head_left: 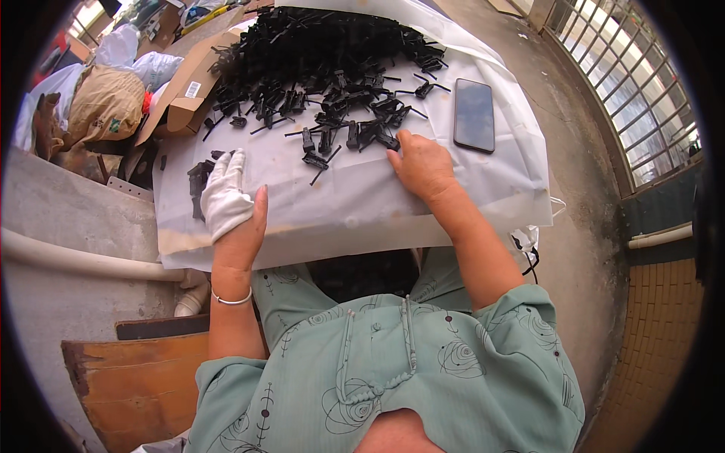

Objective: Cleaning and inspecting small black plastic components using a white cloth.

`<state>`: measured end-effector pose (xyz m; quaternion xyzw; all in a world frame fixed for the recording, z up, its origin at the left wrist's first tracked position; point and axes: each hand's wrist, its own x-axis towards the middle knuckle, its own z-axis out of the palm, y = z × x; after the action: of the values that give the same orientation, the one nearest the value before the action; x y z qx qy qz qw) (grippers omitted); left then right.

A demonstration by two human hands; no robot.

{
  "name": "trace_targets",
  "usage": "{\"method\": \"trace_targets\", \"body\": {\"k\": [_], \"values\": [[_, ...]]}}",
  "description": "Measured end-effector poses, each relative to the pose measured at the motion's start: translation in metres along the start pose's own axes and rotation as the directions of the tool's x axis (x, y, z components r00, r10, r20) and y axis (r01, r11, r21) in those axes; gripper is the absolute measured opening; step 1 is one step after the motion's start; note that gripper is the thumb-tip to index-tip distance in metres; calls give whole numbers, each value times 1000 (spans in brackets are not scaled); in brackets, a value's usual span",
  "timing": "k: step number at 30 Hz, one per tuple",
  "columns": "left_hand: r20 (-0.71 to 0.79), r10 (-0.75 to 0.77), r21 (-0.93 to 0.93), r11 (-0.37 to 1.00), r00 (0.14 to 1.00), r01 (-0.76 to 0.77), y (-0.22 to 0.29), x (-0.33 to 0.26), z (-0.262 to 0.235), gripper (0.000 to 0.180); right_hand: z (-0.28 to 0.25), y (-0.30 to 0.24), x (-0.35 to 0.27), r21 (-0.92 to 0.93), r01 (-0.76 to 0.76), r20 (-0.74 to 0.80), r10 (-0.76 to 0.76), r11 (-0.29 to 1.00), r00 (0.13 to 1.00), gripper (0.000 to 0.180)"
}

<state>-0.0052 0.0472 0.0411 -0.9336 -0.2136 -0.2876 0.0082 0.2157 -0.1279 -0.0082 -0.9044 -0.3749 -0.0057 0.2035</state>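
My left hand (232,198), in a white glove that leaves the thumb bare, lies with its fingers stretched out on the white sheet. Beside and partly under those fingers are a few small black plastic parts (198,180). My right hand (424,164) is bare and curled, its thumb and forefinger closing on a black plastic part (387,141) at the near edge of the scattered parts. Beyond both hands spreads a big heap of similar black plastic parts (317,57), many with thin pins sticking out.
A dark smartphone (474,115) lies right of my right hand on the white sheet (340,208). An opened cardboard box (185,94) stands at the heap's left. Bags (106,102) pile up farther left. A barred window (623,83) is at the right.
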Motion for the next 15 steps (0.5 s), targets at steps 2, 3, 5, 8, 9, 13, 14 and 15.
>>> {"method": "trace_targets", "body": {"k": [2, 3, 5, 8, 9, 13, 14, 15], "values": [[45, -20, -456, 889, 999, 38, 14, -9, 13, 38, 5, 0, -1, 2, 34, -30, -34, 999, 999, 29], [201, -122, -658, 719, 972, 227, 25, -15, 20, 32, 3, -1, -5, -1, 52, -26, -52, 999, 998, 29], [370, -172, -783, 471, 913, 406, 41, -17, 27, 28, -4, -1, -26, 282, 39, 11, -43, 959, 999, 27], [809, 68, -586, 11, 584, 810, 53, -17, 29, 28, -18, -10, -60, 591, 79, 66, -146, 803, 987, 28], [844, 153, -483, -200, 515, 852, 56, -18, 37, 27, -17, -10, -66, 582, 62, 63, -122, 811, 991, 28], [873, 238, -303, -421, 426, 855, 77, -20, 38, 24, -13, -14, -83, 354, 603, -301, -524, 715, 797, 26], [873, 286, -269, -394, 395, 879, 81, -21, 37, 24, -16, -14, -87, 344, 562, -299, -480, 752, 825, 26], [832, 285, -376, -342, 476, 861, 85, -22, 37, 23, -19, -12, -89, 375, 584, -325, -488, 719, 810, 24]]}}
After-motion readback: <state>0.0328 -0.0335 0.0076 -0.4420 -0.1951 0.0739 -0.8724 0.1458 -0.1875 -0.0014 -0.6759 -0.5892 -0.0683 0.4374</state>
